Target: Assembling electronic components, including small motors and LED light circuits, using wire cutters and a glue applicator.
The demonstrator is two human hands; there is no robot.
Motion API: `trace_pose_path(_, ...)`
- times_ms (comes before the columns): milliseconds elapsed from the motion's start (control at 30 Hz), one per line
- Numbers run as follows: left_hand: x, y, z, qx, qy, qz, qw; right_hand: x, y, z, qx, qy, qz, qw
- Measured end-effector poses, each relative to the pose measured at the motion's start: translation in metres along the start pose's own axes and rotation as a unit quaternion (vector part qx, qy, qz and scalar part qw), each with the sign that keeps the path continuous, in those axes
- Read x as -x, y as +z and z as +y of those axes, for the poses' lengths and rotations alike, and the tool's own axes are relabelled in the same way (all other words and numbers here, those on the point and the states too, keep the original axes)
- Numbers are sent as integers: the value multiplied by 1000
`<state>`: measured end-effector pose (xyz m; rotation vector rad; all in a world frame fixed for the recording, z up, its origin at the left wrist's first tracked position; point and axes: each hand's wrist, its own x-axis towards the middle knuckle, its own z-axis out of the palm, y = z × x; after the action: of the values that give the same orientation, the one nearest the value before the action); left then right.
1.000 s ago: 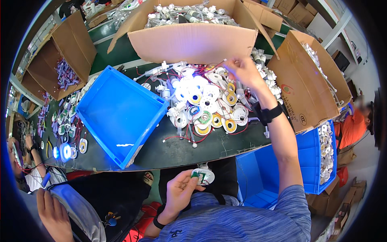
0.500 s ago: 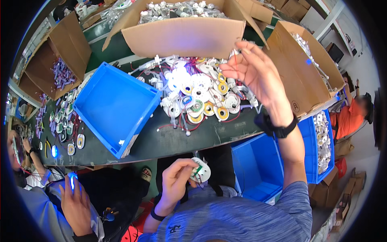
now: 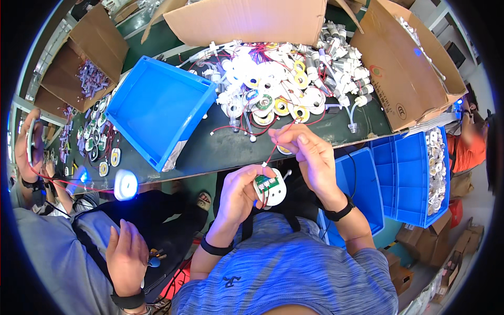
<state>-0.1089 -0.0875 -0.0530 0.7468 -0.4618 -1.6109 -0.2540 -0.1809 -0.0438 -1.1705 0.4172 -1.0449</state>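
- The left hand [image 3: 237,195] grips a white disc unit [image 3: 277,193] by its left side, thumb on top; the fingers beneath are mostly hidden.
- This unit is off the workbench [image 3: 210,152], just in front of its near edge and above the lap; small parts on its green circuit board [image 3: 269,183] are too tiny to tell apart.
- The right hand [image 3: 315,163] has its fingertips closed on a thin red wire [image 3: 272,153], which runs down toward the board; the exact pinch point is hard to make out.
- Below those fingertips, at the near edge, a disc with a yellow ring [image 3: 284,150] is partly covered by the hand.
- Farther in lies a heap of white discs [image 3: 268,107], overlapping and washed out by glare in the middle.
- A blue tray [image 3: 157,110] sits left of the heap, its lowest corner at the near edge.
- Beyond the heap, a cardboard box [image 3: 244,23] is cut off by the upper border.
- At left, a co-worker's glowing lamp [image 3: 126,185] is blurred by its own light.
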Motion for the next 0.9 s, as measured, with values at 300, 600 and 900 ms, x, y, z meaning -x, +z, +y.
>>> trace_pose_path(300,5,2,-2,-171,0,99,980,2,1,-7,401,-142,3,905)
trace_pose_path(600,13,-5,-4,-185,-20,61,981,-1,5,-16,457,-209,-206,840)
trace_pose_path(900,24,-7,-5,-200,81,40,976,6,3,-12,336,-24,-116,934)
